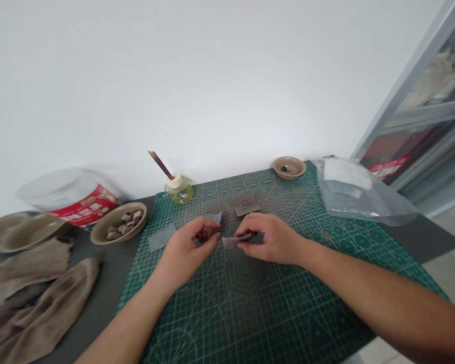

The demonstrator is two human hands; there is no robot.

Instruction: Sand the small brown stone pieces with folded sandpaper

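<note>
On the green gridded cutting mat (242, 298), the left hand (191, 247) pinches a small dark reddish scrap (203, 235), the right hand (271, 237) a narrow grey-brown strip (237, 240); rough grey lumps (123, 223) remain in a round tan ceramic bowl (142, 212).

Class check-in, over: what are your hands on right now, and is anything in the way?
Left hand pinching small dark piece. Right hand pinching curled grey sheet. Loose grey square beside left hand on green cutting mat.
</note>
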